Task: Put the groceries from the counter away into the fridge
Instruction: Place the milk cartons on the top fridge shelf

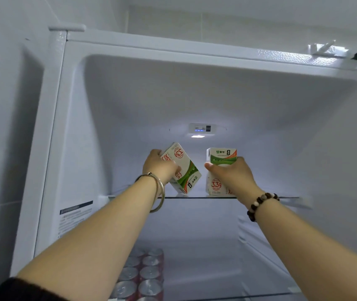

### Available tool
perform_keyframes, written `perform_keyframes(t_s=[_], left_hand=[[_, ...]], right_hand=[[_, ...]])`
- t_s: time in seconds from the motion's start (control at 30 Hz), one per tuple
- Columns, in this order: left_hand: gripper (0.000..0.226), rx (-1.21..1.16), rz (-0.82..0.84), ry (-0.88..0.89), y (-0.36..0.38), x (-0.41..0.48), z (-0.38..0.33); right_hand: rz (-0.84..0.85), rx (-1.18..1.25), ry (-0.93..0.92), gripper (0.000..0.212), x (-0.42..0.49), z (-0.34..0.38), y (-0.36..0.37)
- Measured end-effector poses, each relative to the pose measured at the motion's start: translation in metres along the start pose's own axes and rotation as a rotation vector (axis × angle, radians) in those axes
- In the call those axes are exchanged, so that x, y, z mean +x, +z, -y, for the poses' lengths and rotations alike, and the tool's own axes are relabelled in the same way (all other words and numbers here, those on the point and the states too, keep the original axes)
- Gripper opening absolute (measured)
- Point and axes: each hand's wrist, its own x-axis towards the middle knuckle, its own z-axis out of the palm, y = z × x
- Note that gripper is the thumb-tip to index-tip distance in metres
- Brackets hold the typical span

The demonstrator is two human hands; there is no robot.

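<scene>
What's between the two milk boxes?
Nothing: in the head view, only bare glass shelf shows between the tilted milk box and the upright milk box.

One wide-angle head camera faces straight into the open fridge [75, 137], about level with its glass shelf [199, 197], which shows edge-on just below frame centre. It stands at arm's length. The left hand [162, 168] and right hand [231, 172] reach the left milk carton [186, 168] and right milk carton [222, 157] at centre, with the forearms entering from the lower corners.
</scene>
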Motion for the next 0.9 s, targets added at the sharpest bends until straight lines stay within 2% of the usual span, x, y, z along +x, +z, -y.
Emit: perform_keyframes(t_s=[0.07,0.17,0.2,0.3,0.33,0.43,0.53,0.63,0.7,0.77,0.83,0.9], left_hand=[[0.021,0.195,0.050,-0.052,-0.011,-0.001,-0.008],[0.024,0.483,0.173,-0.101,-0.027,0.001,-0.020],[0.026,0.561,0.197,-0.092,-0.030,0.002,-0.022],[0.055,0.736,0.203,-0.016,-0.031,0.011,-0.021],[0.057,0.830,0.247,0.031,-0.029,0.013,-0.021],[0.034,1.026,0.370,0.118,-0.020,0.015,-0.021],[0.022,0.937,0.342,0.196,-0.014,0.017,-0.016],[0.009,0.643,0.274,0.187,-0.019,0.024,-0.006],[0.006,0.369,0.274,0.109,-0.020,0.023,-0.004],[0.014,0.162,0.294,-0.001,-0.019,0.022,-0.001],[0.017,0.135,0.300,-0.087,-0.019,0.021,0.007],[0.008,0.133,0.263,-0.123,-0.019,0.024,0.015]], right_hand=[[0.029,-0.005,0.014,0.057,0.004,-0.004,0.000],[0.038,-0.016,0.010,0.059,0.006,-0.006,0.000],[0.037,-0.022,0.007,0.059,0.005,-0.006,0.000],[0.043,-0.028,-0.001,0.061,0.005,-0.006,0.000],[0.044,-0.029,-0.001,0.061,0.005,-0.007,0.000],[0.059,-0.024,0.003,0.061,0.004,-0.006,-0.001],[0.085,-0.007,0.012,0.061,0.003,-0.006,-0.004],[0.096,0.018,0.033,0.058,0.001,-0.006,-0.005],[0.104,0.018,0.030,0.058,0.001,-0.005,-0.006],[0.119,0.015,0.021,0.058,-0.001,-0.005,-0.007],[0.137,0.042,0.023,0.052,-0.003,-0.004,-0.009],[0.168,0.070,0.049,0.040,-0.002,-0.004,-0.010]])
